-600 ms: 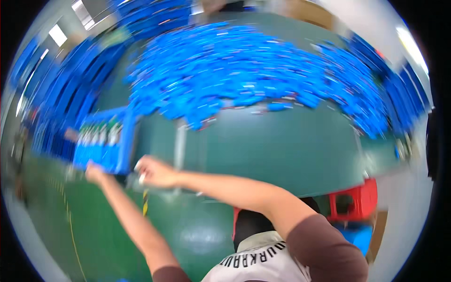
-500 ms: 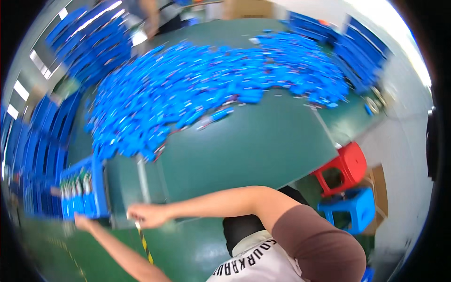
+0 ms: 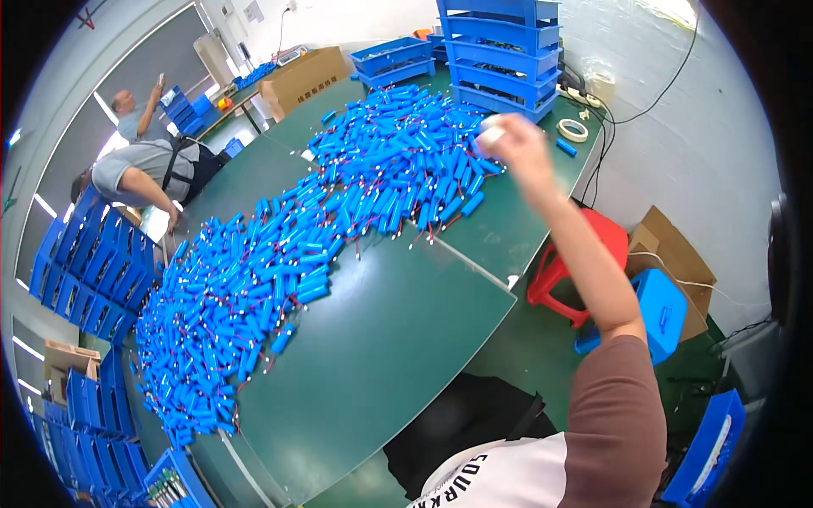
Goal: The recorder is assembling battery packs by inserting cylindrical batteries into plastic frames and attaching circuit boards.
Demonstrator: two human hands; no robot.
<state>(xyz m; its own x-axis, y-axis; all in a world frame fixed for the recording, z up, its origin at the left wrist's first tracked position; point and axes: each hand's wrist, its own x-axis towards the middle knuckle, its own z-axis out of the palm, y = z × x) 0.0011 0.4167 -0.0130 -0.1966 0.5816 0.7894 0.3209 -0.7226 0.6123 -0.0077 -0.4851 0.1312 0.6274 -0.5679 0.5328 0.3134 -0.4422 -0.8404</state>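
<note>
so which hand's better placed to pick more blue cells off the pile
Right. The right hand is raised over the far end of the pile of blue cells, seemingly holding something small and white. The left hand is out of view.

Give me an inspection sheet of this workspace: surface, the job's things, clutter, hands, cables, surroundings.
Surface: green table, near part bare, a seam running across it.
Job's things: blue cylindrical cells with thin wire leads, heaped in a long band across the table.
Clutter: tape roll at the far corner; cardboard box at the far end.
Hands: right hand raised over the far end of the heap, closed on a small whitish object, blurred. Left hand not in view.
Cables: black cable along the white wall.
Surroundings: stacked blue trays on the table; red stool and blue stool on the floor; two other people at the far left.
</note>
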